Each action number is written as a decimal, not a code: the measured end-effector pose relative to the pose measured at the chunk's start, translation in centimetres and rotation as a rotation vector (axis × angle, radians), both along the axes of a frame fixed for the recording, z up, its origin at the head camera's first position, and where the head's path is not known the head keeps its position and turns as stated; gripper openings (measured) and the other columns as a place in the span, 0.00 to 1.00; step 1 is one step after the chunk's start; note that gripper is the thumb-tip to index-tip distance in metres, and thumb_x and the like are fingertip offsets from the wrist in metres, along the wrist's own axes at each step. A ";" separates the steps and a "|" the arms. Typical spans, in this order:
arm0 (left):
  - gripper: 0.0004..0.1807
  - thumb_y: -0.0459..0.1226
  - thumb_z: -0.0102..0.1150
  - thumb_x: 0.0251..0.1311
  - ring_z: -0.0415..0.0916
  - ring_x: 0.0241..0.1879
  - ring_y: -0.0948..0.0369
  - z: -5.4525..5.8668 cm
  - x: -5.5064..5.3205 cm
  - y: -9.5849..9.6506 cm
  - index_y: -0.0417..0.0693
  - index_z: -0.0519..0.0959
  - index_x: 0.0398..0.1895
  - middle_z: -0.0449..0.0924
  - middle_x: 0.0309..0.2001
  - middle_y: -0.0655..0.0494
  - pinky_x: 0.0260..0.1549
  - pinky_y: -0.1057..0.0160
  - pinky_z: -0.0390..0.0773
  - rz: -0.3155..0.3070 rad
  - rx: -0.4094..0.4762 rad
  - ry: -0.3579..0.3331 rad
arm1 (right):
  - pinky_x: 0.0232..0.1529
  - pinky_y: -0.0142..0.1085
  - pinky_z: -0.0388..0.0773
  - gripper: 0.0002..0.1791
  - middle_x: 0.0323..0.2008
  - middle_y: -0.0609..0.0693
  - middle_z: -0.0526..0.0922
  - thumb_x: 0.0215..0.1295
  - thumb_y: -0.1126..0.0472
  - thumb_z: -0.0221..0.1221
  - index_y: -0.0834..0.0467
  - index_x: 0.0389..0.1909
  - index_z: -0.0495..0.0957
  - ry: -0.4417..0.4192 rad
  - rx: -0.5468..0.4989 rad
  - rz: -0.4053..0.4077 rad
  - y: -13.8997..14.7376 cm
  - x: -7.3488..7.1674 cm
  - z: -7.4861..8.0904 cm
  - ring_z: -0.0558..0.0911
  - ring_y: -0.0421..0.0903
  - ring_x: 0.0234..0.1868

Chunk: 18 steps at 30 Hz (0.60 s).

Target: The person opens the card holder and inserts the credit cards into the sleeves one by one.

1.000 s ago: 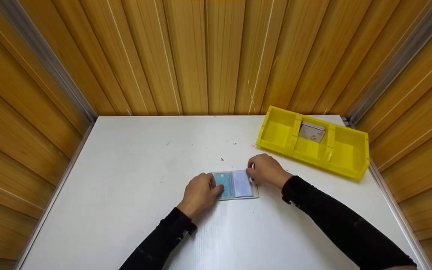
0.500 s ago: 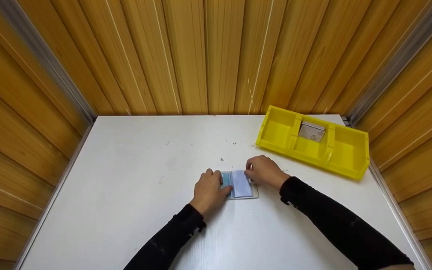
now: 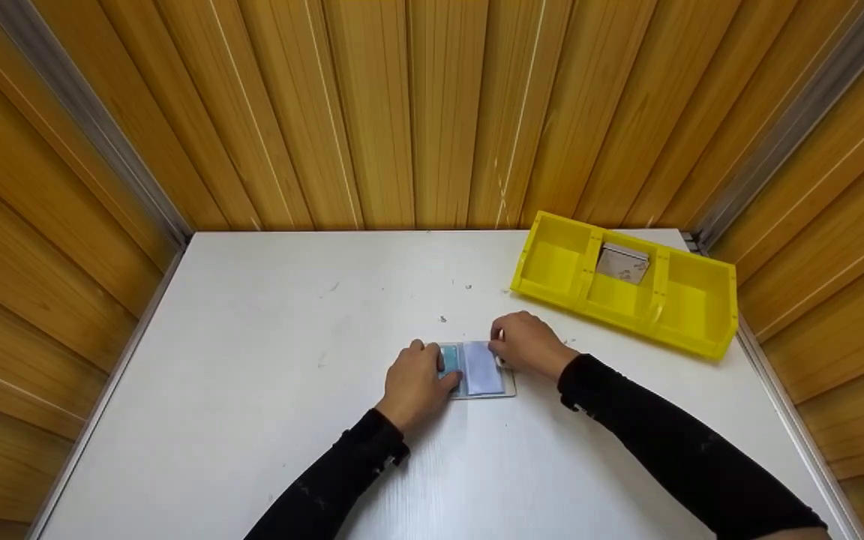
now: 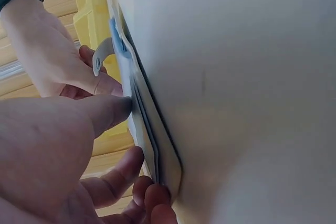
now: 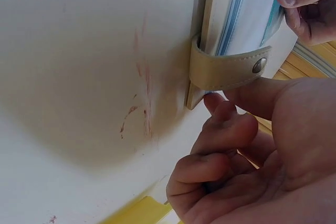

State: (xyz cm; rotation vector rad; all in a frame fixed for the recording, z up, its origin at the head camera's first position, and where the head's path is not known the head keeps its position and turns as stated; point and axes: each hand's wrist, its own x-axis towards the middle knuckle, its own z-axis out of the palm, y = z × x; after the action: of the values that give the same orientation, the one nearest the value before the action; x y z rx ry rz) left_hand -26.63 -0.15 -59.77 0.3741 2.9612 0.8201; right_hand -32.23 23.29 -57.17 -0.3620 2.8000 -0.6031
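Observation:
A card holder (image 3: pixel 484 369) lies spread on the white table, with a blue card (image 3: pixel 450 358) in its left half and a pale lilac sleeve on the right. My left hand (image 3: pixel 411 382) grips the left half; in the left wrist view its thumb (image 4: pixel 113 113) presses the pages while fingertips hold the edge, where the cream cover (image 4: pixel 167 163) shows. My right hand (image 3: pixel 533 346) pinches the pages at the far right corner. Beside its thumb, a beige strap (image 5: pixel 226 71) with a metal snap stands up from the cover in the right wrist view.
A yellow three-compartment bin (image 3: pixel 619 322) stands at the back right of the white table (image 3: pixel 267 322). Its middle compartment holds a grey-white patterned flat item (image 3: pixel 624 264). Wood-look panels (image 3: pixel 447 112) wall the back and sides.
My left hand has shifted right over the card holder and now covers more of the blue card. The right hand has stayed almost still at the far right corner.

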 end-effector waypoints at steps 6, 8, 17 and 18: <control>0.20 0.52 0.74 0.69 0.70 0.34 0.59 0.5 -0.1 -1.2 0.48 0.79 0.33 0.75 0.34 0.56 0.34 0.59 0.71 -0.002 0.016 -0.037 | 0.56 0.51 0.78 0.09 0.41 0.52 0.87 0.78 0.55 0.65 0.57 0.43 0.89 -0.031 0.009 -0.018 -0.1 0.1 0.2 0.81 0.53 0.49; 0.19 0.51 0.74 0.69 0.71 0.33 0.60 0.7 -0.2 -1.6 0.49 0.79 0.32 0.75 0.34 0.56 0.34 0.59 0.71 0.007 0.024 -0.038 | 0.57 0.51 0.78 0.10 0.42 0.53 0.87 0.78 0.55 0.65 0.57 0.44 0.90 -0.043 0.008 -0.027 -0.1 0.1 0.4 0.81 0.53 0.50; 0.19 0.48 0.70 0.72 0.71 0.28 0.61 0.9 -0.1 -3.8 0.51 0.78 0.25 0.76 0.27 0.59 0.30 0.62 0.69 0.026 0.071 -0.071 | 0.61 0.52 0.78 0.12 0.44 0.54 0.88 0.79 0.55 0.65 0.58 0.48 0.90 -0.041 0.005 -0.019 -0.1 0.1 0.3 0.81 0.54 0.52; 0.19 0.48 0.70 0.72 0.71 0.28 0.61 0.9 -0.1 -4.0 0.51 0.78 0.25 0.76 0.26 0.59 0.29 0.62 0.69 0.025 0.072 -0.081 | 0.60 0.52 0.78 0.11 0.44 0.54 0.87 0.79 0.55 0.65 0.58 0.48 0.90 -0.043 0.007 -0.018 -0.1 0.1 0.3 0.81 0.54 0.52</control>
State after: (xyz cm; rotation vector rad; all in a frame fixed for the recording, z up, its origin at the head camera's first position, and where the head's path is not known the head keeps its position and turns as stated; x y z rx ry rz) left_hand -26.71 -4.17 -58.89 0.3004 2.8735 0.9237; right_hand -32.17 23.20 -56.87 -0.3185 2.7668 -0.5973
